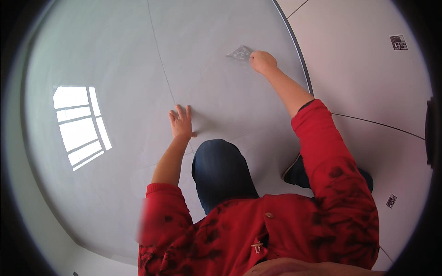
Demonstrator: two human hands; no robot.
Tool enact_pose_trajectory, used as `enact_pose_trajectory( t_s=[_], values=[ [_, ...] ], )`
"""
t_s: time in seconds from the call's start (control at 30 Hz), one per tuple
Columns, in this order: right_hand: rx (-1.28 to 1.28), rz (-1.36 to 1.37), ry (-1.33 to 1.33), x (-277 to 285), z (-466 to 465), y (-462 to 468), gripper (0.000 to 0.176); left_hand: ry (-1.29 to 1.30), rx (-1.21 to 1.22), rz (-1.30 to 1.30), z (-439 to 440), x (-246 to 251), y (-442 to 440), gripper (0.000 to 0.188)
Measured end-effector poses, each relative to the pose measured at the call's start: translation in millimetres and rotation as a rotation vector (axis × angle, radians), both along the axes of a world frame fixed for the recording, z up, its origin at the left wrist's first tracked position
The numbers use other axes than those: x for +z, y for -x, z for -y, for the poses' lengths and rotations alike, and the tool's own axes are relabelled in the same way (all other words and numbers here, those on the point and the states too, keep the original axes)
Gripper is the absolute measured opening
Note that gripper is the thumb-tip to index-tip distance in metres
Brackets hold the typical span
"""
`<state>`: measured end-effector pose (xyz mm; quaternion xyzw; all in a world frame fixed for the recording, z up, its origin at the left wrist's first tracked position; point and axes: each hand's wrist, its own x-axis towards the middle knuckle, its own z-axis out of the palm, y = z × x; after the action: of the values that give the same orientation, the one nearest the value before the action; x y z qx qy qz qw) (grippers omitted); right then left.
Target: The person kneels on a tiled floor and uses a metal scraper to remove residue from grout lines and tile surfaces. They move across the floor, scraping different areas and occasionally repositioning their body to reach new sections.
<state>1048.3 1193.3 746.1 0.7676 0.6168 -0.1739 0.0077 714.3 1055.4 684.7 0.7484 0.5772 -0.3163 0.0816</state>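
Note:
My left hand (181,122) rests with spread fingers on the grey tiled floor (214,82), beside a thin joint line between tiles. It holds nothing. Farther forward and to the right, my right hand (263,62) is closed around the near end of a flat scraper or putty knife (240,52). The triangular blade, marked with whitish residue, lies low against the floor and points left. Its handle is hidden in my fist.
A dark, light-edged strip (298,46) divides the grey floor from paler tiles (359,79) at right, which bear printed stickers (399,42). A wall (38,193) runs along the left. My bent knee (221,169) is near my left hand. Window light reflects off the floor.

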Motion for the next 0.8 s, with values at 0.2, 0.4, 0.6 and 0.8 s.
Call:
enact_pose_trajectory(
  t_s=[0.2, 0.4, 0.6, 0.8],
  values=[
    [-0.08, -0.008, 0.078, -20, -72, 4, 0.023, 0.013, 0.005, 0.0, 0, -6, 0, 0.128],
    [0.054, -0.049, 0.047, 2, -5, -23, 0.023, -0.019, 0.005, 0.009, 1, -7, 1, 0.13],
    [-0.003, -0.001, 0.043, 4, -69, -3, 0.02, -0.004, 0.008, 0.002, 0, -8, -1, 0.13],
    [0.087, 0.001, 0.092, 14, -57, -13, 0.02, 0.006, 0.013, 0.021, 0, -4, 1, 0.13]
  ],
)
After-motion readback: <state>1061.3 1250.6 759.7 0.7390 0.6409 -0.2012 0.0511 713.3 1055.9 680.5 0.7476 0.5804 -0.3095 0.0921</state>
